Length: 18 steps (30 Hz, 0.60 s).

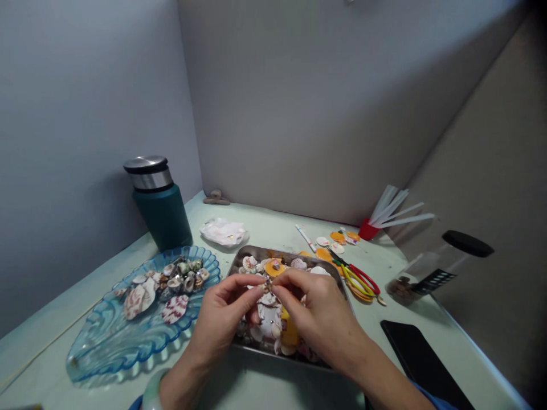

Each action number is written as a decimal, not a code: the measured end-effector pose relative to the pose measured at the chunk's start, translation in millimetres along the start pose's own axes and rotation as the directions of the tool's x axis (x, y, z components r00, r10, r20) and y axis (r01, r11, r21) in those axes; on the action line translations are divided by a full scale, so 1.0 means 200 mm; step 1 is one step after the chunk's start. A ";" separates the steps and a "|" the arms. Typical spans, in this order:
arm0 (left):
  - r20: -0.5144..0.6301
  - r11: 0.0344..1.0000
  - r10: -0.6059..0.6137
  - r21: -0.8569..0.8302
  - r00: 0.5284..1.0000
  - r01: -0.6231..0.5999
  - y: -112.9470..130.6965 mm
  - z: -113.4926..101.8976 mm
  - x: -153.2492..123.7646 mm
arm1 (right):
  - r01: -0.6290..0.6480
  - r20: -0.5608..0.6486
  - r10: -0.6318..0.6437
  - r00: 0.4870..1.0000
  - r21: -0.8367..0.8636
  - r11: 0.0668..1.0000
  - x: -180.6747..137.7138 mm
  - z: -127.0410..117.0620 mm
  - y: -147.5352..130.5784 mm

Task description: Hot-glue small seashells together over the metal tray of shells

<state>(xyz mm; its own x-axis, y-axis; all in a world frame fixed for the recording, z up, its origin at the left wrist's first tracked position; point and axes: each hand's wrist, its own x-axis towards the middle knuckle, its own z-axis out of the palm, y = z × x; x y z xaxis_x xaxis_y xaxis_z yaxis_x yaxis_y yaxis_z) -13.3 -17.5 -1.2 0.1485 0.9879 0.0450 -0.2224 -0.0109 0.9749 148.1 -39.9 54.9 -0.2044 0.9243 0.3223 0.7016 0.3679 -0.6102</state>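
Both my hands meet over a metal tray point(243, 254) filled with several seashells. My left hand point(222, 319) and my right hand point(320, 313) pinch the same small shell point(268, 286) between thumb and fingertips, just above the pile. A white shell point(269, 316) lies in the tray right below my fingers. The other fingers of each hand are curled in.
A blue glass shell-shaped dish point(111, 341) with several shells sits at left, a teal flask point(160, 202) behind it. Red and yellow scissors point(359, 279), a jar point(436, 267), a black phone point(423, 359), a white packet point(223, 232) and a red cup of sticks point(371, 228) lie around.
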 end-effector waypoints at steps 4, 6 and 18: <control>-0.010 1.000 -0.012 -0.016 1.000 0.012 0.00 0.00 0.00 | 0.008 0.001 -0.008 1.000 0.017 1.000 0.00 0.00 0.00; -0.022 0.999 -0.018 -0.035 1.000 0.018 0.00 0.00 0.00 | 0.024 -0.003 -0.024 1.000 0.021 0.999 0.00 -0.01 0.00; 0.020 0.965 -0.095 -0.245 0.995 0.097 0.03 0.02 0.00 | 0.132 0.111 -0.140 0.984 0.080 0.988 0.01 -0.07 0.00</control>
<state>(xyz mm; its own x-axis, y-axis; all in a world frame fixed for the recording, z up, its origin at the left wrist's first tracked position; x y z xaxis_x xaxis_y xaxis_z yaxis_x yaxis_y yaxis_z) -11.8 -18.8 5.9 0.1880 0.9812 -0.0438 -0.4362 0.1234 0.8914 157.2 -40.0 66.4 -0.3753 0.8690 0.3224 0.6117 0.4935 -0.6183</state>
